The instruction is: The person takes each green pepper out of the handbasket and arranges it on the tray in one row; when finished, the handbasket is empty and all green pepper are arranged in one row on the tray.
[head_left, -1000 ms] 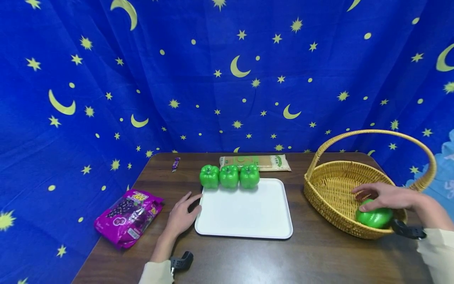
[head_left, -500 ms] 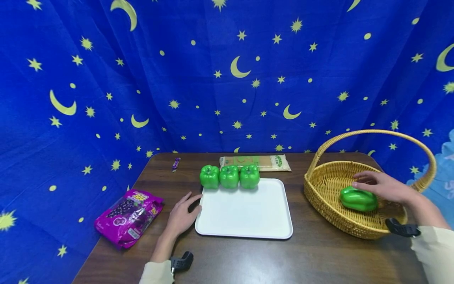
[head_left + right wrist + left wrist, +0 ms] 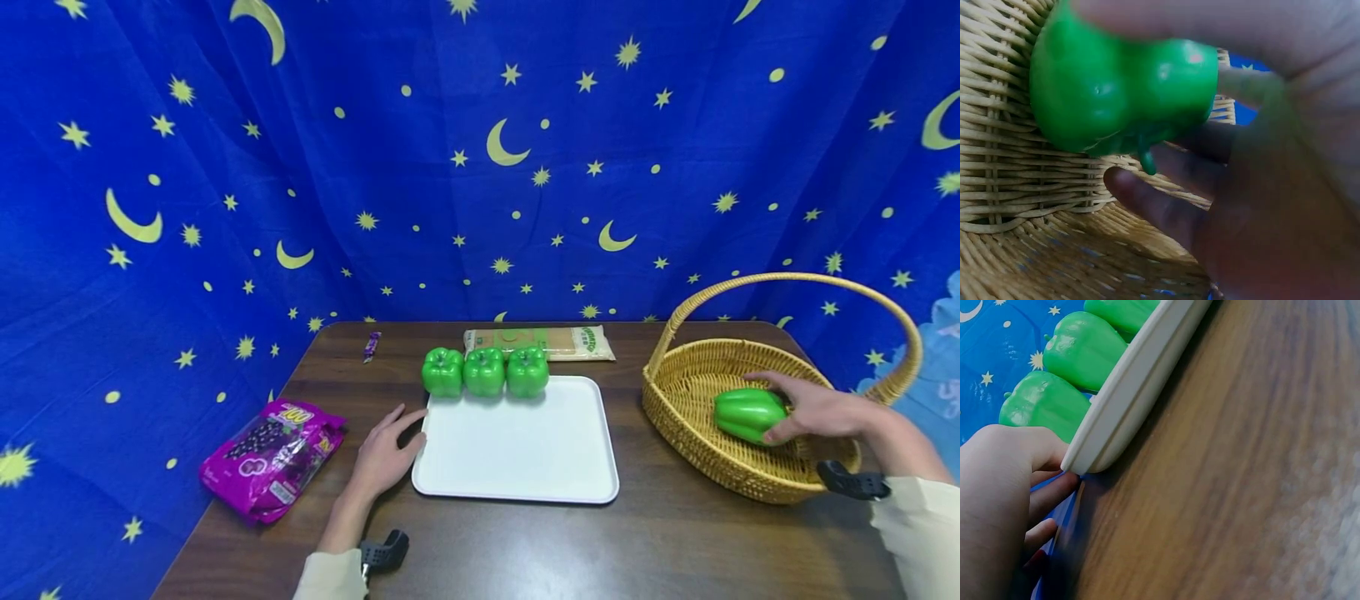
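Inside the wicker basket [image 3: 686, 429] a green bell pepper [image 3: 746, 414] lies on its side, and my right hand [image 3: 821, 408] grips its stem end, thumb on the near side and fingers on the far side. In the right wrist view, the pepper [image 3: 1116, 94] with its short stem sits against the woven wall. My left hand [image 3: 388, 454] rests at the left edge of the white tray [image 3: 517, 450]; the left wrist view has its thumb and a finger right at the tray's rim [image 3: 1129, 394]. Three more green bell peppers [image 3: 484, 372] stand in a row along the tray's far edge.
A purple candy bag [image 3: 273, 458] lies at the left of the wooden table [image 3: 510, 550]. Behind the peppers is a long packet of noodles [image 3: 562, 342], with a small purple wrapped candy [image 3: 372, 347] at the back left. The basket's tall handle [image 3: 787, 279] arches above the right hand.
The pepper in the basket has shifted from the near right side toward the basket's middle. My right hand has moved with it and now grasps its end. The left hand has stayed still.
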Demonstrator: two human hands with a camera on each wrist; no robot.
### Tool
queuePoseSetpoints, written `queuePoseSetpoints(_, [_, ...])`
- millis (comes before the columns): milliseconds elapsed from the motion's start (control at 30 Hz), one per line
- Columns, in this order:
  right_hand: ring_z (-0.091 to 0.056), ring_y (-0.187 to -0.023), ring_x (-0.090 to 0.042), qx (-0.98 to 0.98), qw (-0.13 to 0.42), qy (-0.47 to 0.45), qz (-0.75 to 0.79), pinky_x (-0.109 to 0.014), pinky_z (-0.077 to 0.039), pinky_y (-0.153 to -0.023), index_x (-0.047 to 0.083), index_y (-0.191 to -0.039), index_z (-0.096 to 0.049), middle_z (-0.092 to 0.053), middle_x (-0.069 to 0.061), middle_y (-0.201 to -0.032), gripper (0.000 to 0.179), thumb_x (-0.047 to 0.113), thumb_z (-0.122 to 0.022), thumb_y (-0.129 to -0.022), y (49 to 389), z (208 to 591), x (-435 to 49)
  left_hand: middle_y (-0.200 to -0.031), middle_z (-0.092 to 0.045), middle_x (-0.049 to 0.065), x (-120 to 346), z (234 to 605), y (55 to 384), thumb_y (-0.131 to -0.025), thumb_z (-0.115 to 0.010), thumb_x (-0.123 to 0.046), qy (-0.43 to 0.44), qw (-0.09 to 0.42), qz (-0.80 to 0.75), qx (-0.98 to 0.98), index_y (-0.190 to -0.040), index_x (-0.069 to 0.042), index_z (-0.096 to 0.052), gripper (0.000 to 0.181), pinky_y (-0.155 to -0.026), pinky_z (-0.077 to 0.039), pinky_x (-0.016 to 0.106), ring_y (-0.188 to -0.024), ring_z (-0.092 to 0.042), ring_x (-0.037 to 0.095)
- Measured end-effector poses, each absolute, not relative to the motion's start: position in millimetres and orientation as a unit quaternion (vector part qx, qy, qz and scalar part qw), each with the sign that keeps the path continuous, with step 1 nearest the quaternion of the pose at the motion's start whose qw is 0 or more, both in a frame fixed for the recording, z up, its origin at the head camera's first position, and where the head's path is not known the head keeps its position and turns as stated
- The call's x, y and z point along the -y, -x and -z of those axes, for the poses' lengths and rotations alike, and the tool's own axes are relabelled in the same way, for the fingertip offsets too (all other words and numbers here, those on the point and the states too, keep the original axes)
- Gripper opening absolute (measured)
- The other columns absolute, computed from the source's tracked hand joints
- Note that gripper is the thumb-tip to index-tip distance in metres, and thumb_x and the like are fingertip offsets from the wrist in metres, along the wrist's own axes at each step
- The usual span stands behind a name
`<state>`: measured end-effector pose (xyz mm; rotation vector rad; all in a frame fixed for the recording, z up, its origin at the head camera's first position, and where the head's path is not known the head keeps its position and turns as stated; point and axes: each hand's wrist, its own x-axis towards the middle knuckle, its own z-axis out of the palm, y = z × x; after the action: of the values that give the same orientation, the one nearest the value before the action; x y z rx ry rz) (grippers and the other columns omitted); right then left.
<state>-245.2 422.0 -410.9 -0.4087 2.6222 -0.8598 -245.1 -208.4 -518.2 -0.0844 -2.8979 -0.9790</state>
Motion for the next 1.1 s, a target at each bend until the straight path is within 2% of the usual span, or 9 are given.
queuePoseSetpoints(133, [-0.055,-0.089,-0.027,-0.932,0.168,0.127,0.295,-0.037,-0.048,-0.068,-0.005,-0.145,-0.018,-0.049,-0.025,-0.114,0.102,0.021,-0.082,-0.071,247.1,411.2,-421.9,-0.149,-0.038,0.014,208.2,518.3,244.3,-0.092,-0.06,-0.04,0.028,0.04,0.322,0.945,-0.133,-0.032,-0.058,0.042,-0.102,-0.027,0.066,-0.133,-0.036,0.041])
queuePoseSetpoints(367, [-0.055,-0.106,-0.046,-0.927,0.108,0.133,0.334,-0.035,-0.054,-0.072,-0.007,-0.144,-0.021,-0.05,-0.035,-0.12,0.093,0.023,-0.08,-0.079,250.3,405.0,-417.6,-0.149,-0.038,0.014,207.9,517.2,245.0,-0.092,-0.06,-0.041,0.025,0.039,0.32,0.946,-0.133,-0.032,-0.058,0.042,-0.102,-0.026,0.066,-0.133,-0.036,0.041])
queuePoseSetpoints(633, [-0.055,-0.099,-0.032,-0.953,0.041,0.149,0.26,-0.039,-0.047,-0.074,-0.004,-0.133,-0.05,-0.058,-0.021,-0.116,0.069,0.034,-0.077,-0.082,254.0,402.2,-407.7,-0.149,-0.037,0.014,209.3,518.7,244.6,-0.092,-0.059,-0.041,0.027,0.037,0.32,0.946,-0.133,-0.032,-0.058,0.042,-0.102,-0.026,0.066,-0.133,-0.035,0.041])
queuePoseSetpoints(933, [-0.055,-0.094,-0.028,-0.941,0.051,0.153,0.297,-0.04,-0.046,-0.071,0.004,-0.138,-0.045,-0.056,-0.018,-0.113,0.065,0.032,-0.072,-0.086,257.4,412.4,-403.5,-0.15,-0.037,0.014,207.5,517.3,244.2,-0.092,-0.059,-0.041,0.023,0.03,0.323,0.946,-0.134,-0.032,-0.057,0.042,-0.102,-0.026,0.067,-0.133,-0.034,0.042])
queuePoseSetpoints(1100, [-0.056,-0.09,-0.024,-0.935,0.067,0.17,0.304,-0.038,-0.047,-0.069,0.001,-0.14,-0.041,-0.057,-0.014,-0.108,0.069,0.029,-0.073,-0.085,259.8,415.5,-401.0,-0.15,-0.036,0.014,208.0,516.8,244.3,-0.092,-0.059,-0.041,0.02,0.028,0.319,0.947,-0.134,-0.033,-0.057,0.043,-0.101,-0.026,0.067,-0.133,-0.034,0.042])
